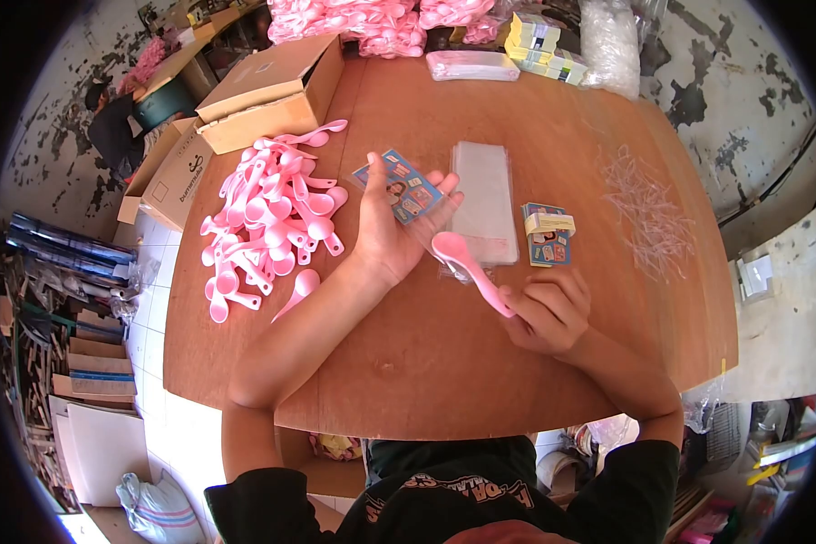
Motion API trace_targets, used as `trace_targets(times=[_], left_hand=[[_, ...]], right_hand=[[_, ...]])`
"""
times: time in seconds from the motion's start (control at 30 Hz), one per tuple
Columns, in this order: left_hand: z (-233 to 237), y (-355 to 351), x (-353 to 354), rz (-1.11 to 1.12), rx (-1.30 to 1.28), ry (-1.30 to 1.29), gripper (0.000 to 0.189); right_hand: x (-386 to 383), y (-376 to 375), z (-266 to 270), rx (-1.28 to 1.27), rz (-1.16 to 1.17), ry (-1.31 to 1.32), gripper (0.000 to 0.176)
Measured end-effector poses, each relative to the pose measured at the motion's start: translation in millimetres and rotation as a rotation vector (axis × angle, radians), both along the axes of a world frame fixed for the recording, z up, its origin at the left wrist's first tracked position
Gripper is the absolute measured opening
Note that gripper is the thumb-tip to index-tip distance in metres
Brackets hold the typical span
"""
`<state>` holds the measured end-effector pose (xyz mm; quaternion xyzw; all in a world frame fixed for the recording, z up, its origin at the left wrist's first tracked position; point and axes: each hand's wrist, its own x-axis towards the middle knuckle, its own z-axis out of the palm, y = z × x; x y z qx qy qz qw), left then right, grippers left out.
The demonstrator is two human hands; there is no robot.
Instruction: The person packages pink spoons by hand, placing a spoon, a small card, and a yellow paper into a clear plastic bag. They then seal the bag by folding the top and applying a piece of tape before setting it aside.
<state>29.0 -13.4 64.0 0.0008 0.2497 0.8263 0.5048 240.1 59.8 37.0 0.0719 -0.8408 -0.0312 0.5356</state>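
Note:
My left hand [393, 222] is closed around a clear plastic bag with a blue printed card [408, 190] in it, the thumb pressing near the card's corner. In my right hand [550, 310], thumb and fingers pinch the handle end of a pink spoon [470, 270]. The spoon's bowl points up and left, overlapping the lower end of the bag. Just beyond lies a stack of clear plastic bags [482, 199]. A banded stack of blue cards [548, 245] sits above my right hand. Left of my left forearm is a heap of pink spoons [276, 213].
A cardboard box [263, 95] stands behind the spoon heap. Thin plastic strips [651, 213] are scattered at the right. Along the back are bagged pink spoons [354, 25], a clear packet [473, 65] and yellow-white bundles [544, 50]. Another person [113, 127] is at the far left.

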Motion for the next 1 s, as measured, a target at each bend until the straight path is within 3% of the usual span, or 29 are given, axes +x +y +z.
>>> trace_targets(times=[0.37, 0.47, 0.63, 0.77, 1.0], left_hand=[[-10, -4, 17, -0.183, -0.027, 0.046, 0.056], [-8, -6, 24, -0.221, -0.085, 0.044, 0.056], [-12, -6, 26, -0.269, -0.116, 0.052, 0.059], [-17, -6, 20, -0.304, -0.056, 0.076, 0.059], [-8, -11, 22, -0.276, -0.092, 0.037, 0.062]], right_hand=[[0, -2, 1, 0.026, -0.03, 0.016, 0.032], [-5, -5, 8, 0.025, -0.049, 0.065, 0.024], [-3, 0, 0, -0.092, 0.047, -0.146, 0.019], [1, -2, -1, -0.058, 0.049, -0.102, 0.021], [5, -11, 0, 0.044, -0.123, 0.014, 0.03]])
